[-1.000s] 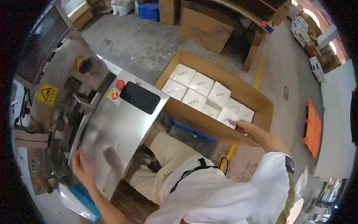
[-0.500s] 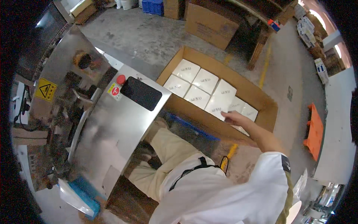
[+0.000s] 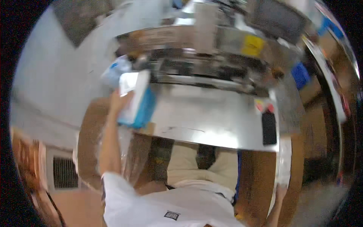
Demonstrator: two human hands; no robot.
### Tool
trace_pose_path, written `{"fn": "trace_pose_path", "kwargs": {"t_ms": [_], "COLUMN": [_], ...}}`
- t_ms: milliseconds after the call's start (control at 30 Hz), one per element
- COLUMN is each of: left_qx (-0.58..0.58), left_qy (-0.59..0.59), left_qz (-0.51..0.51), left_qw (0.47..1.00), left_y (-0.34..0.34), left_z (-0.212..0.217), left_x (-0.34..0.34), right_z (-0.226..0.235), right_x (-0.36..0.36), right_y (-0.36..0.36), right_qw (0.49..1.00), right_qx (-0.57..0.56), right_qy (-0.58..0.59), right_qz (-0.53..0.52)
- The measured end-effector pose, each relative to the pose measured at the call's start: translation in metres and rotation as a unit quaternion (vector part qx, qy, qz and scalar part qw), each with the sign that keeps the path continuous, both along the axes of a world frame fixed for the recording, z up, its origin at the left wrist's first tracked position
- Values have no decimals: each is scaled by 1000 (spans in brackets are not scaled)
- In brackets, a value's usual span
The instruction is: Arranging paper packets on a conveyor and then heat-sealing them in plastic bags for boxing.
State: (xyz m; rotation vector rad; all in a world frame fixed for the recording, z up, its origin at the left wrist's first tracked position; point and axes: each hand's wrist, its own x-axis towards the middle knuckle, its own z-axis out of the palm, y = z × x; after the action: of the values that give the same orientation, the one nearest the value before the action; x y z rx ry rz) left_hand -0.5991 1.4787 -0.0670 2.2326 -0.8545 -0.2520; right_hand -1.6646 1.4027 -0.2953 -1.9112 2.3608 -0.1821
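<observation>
Motion blur smears much of the picture. My left hand (image 3: 121, 101) is at the left end of the metal worktop, touching the near-left side of a white and turquoise-blue block-like stack (image 3: 143, 108). Its fingers are too smeared to show whether they grip. Far to the right, my right hand (image 3: 280, 190) is low down at the near end of a row of white boxes (image 3: 283, 160) in the open cardboard carton (image 3: 297, 151). The fingers of this hand are blurred too, so any hold is unclear.
The metal worktop (image 3: 204, 113) belongs to a machine with a yellow label (image 3: 252, 45) and a black panel (image 3: 269, 128) at its right. A clear bag lines another carton (image 3: 94, 132) at the left. A blue bin (image 3: 300, 75) is far right.
The view has swung left to face the machine. My left arm has come into view, at the white and blue stack. My right hand is still by the carton of white boxes.
</observation>
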Motion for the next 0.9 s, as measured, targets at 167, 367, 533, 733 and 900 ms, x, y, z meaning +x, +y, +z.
{"fn": "trace_pose_path", "kwargs": {"t_ms": [167,367,533,733,900], "left_qx": [-83,-98,-163,-201,-150], "left_qy": [-198,-222,-224,-99,103], "left_qz": [164,178,-89,-394,-308], "left_qw": [963,954,957,891,934], "left_y": [76,78,29,45,47], "left_z": [4,42,107,97,86], "left_x": [32,0,-147,-281,-309], "right_z": [111,215,306,337,311], "right_x": [181,309,472,589,580], "right_y": [-43,-60,-35,-40,-36], "right_qw": [924,837,800,730,731], "right_qx": [-52,-133,-95,-121,136], "right_qy": [-378,-500,-468,-384,-423], "right_qz": [-6,180,362,552,518]}}
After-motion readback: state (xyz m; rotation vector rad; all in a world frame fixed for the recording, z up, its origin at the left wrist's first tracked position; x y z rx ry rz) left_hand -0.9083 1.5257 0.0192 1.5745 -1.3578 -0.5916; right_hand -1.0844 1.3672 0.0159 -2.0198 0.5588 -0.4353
